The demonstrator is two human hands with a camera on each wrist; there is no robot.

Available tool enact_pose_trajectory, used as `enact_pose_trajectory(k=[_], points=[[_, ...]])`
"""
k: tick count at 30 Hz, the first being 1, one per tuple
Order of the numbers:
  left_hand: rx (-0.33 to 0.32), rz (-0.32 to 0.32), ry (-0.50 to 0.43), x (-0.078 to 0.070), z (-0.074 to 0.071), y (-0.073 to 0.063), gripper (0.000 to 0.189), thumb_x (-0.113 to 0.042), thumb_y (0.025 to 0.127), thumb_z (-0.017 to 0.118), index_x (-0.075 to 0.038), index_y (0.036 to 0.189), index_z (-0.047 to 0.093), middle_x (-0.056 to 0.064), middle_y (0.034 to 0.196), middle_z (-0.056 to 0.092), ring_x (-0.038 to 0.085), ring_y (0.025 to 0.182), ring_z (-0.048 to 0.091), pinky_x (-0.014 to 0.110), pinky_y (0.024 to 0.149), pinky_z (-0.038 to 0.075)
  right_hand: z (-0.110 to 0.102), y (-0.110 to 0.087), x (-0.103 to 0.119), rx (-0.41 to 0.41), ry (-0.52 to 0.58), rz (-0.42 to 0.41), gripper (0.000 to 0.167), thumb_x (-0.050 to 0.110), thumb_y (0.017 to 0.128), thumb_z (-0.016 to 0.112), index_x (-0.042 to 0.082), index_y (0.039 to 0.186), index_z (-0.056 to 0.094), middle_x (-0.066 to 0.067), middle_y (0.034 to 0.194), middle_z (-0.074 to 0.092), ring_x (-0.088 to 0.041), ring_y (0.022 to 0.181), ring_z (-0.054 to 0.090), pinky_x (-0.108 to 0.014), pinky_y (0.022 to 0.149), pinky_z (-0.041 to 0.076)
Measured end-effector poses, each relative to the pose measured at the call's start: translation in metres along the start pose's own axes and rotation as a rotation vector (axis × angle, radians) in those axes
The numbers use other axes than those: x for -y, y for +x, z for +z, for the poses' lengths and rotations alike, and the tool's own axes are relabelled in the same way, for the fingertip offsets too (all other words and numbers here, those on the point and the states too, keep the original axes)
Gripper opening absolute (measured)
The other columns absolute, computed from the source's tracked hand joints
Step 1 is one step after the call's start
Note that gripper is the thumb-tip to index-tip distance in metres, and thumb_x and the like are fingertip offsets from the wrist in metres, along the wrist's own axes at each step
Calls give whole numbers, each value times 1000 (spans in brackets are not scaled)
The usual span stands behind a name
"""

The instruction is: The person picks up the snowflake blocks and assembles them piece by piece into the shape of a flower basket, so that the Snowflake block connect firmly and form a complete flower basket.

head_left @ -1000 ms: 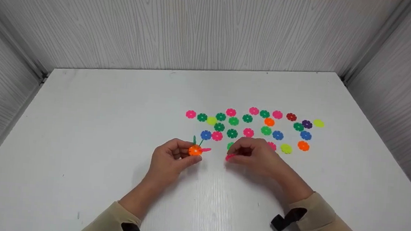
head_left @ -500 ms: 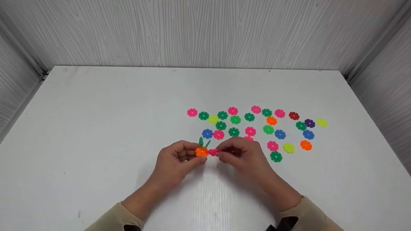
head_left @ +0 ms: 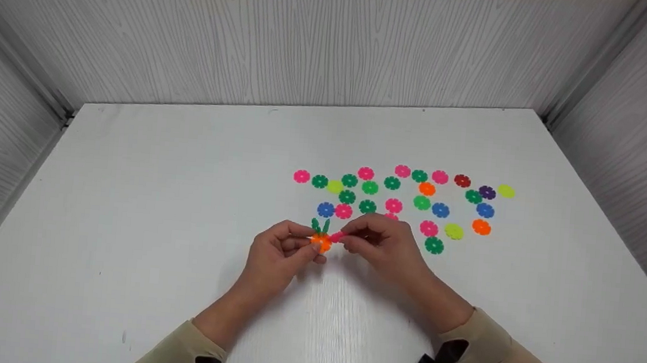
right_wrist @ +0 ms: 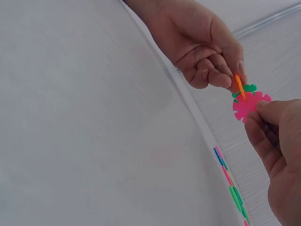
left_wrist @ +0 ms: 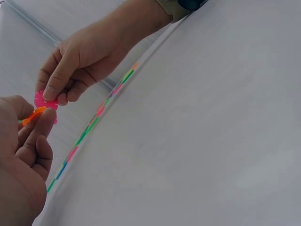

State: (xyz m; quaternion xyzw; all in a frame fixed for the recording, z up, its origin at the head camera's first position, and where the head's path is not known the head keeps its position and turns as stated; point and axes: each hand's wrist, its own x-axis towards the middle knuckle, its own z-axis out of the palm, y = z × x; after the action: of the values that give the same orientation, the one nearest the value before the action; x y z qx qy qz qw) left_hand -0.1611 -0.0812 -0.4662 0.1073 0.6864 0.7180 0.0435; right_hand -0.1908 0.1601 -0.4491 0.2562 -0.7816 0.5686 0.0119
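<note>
My left hand (head_left: 277, 253) pinches an orange notched plastic disc (head_left: 325, 241) between thumb and fingers. Two green discs (head_left: 326, 226) stick up from its far side. From the right, my right hand (head_left: 385, 241) pinches a pink notched disc (head_left: 336, 237) whose edge meets the orange one. In the right wrist view the pink disc (right_wrist: 243, 109) faces the camera, and the orange disc (right_wrist: 239, 85) shows edge-on, overlapping its rim. The left wrist view shows both hands' fingertips close together around the pink disc (left_wrist: 44, 100), partly covering it.
Several loose notched discs lie flat beyond the hands, among them a blue disc (head_left: 326, 209), a dark red disc (head_left: 462, 181) and an orange disc (head_left: 481, 227). They rest on a white table (head_left: 155, 191), with pale wood-grain panels (head_left: 311, 42) at the back and sides.
My right hand has moved left, bringing its pink disc from apart up to the orange one. My left hand has shifted slightly right, and the orange disc has turned in its fingers.
</note>
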Motion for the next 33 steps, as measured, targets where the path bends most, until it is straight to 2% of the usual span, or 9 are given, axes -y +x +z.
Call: enact_pose_trajectory(k=[5, 9, 14, 19, 26, 33], points=[[-56, -25, -14, -1, 2, -1, 22, -10, 100, 75, -5, 120, 70, 16, 107, 79, 31, 90, 79, 31, 87, 62, 0, -1, 0, 2, -8, 9, 16, 15, 95, 82, 20, 110, 80, 6, 101, 76, -20, 92, 72, -33, 82, 63], [-62, 2, -25, -2, 3, -2, 22, -9, 98, 77, -6, 120, 77, 11, 111, 79, 33, 90, 78, 38, 93, 61, -1, -1, -1, 10, -23, 7, 16, 17, 95, 83, 15, 110, 80, 7, 101, 76, -19, 93, 72, -32, 82, 63], [-65, -3, -32, -3, 3, -2, 23, -11, 98, 78, -4, 119, 74, 14, 108, 79, 32, 91, 79, 36, 93, 61, -1, 0, -2, 19, -52, -18, 16, 18, 95, 82, 10, 110, 81, 10, 101, 77, -18, 92, 72, -32, 80, 63], [-48, -44, -10, -3, 3, -1, 27, -11, 99, 76, -4, 123, 65, 21, 105, 79, 30, 92, 79, 34, 93, 61, 0, -1, -1, 24, -71, -14, 16, 21, 96, 82, 17, 111, 83, 12, 102, 78, -16, 94, 71, -36, 80, 63], [-61, -48, -40, -1, 4, 0, 23, -3, 96, 78, 2, 118, 72, 16, 104, 80, 31, 89, 80, 35, 91, 61, -1, -1, -2, -8, -89, -11, 17, 22, 94, 84, 16, 110, 84, 13, 99, 78, -14, 92, 72, -39, 77, 64], [-66, -91, -21, -4, 7, -1, 22, -8, 97, 79, 1, 114, 68, 14, 101, 80, 28, 91, 80, 32, 84, 62, 1, -2, 1, -23, -97, -29, 13, 19, 94, 84, 19, 107, 86, 15, 98, 79, -12, 94, 74, -36, 78, 63]])
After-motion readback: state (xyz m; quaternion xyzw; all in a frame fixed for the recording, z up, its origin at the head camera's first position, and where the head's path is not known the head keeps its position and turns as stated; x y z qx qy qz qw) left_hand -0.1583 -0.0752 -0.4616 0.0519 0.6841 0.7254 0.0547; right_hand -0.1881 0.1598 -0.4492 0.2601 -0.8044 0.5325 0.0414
